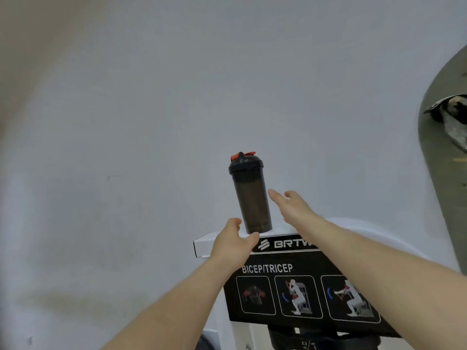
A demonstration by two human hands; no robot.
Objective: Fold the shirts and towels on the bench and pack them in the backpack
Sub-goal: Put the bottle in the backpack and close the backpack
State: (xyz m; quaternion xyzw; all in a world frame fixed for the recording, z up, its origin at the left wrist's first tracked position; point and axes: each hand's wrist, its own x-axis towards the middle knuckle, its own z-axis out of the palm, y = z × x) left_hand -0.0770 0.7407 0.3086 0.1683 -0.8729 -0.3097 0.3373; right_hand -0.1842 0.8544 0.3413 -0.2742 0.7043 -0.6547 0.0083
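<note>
Support: flat white top of an exercise machine [204, 245], with its squared left corner turned toward the camera and a pale grey wall behind it.
Front face: black rectangular placard [300, 263] fixed just below the top, lettered "BICEP/TRICEP" above three exercise pictograms.
Resting on support: dark smoky translucent plastic shaker bottle [250, 198] with a black lid and orange-red flip cap, standing on its base.

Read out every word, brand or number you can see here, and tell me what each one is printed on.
"BRTW": top edge of the black sign, beside a striped logo; the right forearm covers whatever follows.
"BICEP/TRICEP": same black sign, above three exercise pictures.
Small numbers on the dark part below the sign: too blurred to read.
Bottle: no readable text.
</note>
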